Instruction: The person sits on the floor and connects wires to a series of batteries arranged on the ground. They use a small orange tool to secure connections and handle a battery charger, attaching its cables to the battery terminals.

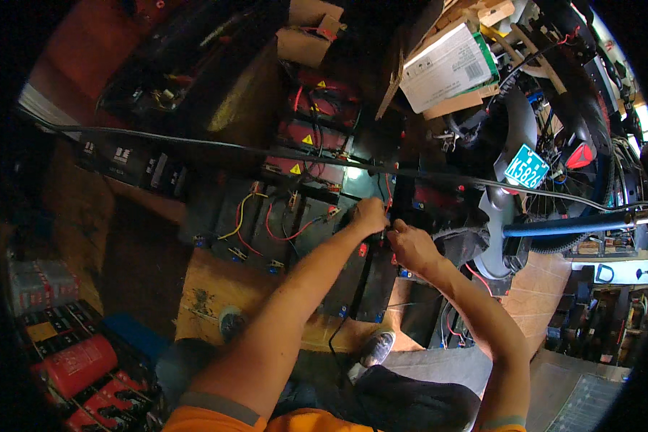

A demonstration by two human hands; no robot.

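My left hand [370, 216] and my right hand [413, 245] meet over a bank of dark batteries, fingers pinched together. Between their fingertips is a small dark piece [387, 228], mostly covered, so its kind is unclear. A thin red wire [388, 189] comes down beside my left hand. To the left, another red wire [288, 237] with a clip [332, 211] at its end lies curved across the batteries. A yellow wire [241, 213] runs near it. Red battery terminals [362, 249] show just below my hands.
A long black cable [324, 159] stretches across the view above my hands. Red-topped batteries [313, 135] lie beyond it. At right stands a two-wheeler with a grey fender [521, 119]; a carton [445, 70] sits behind. A red cylinder [80, 364] lies at lower left. My shoe [378, 345] is below.
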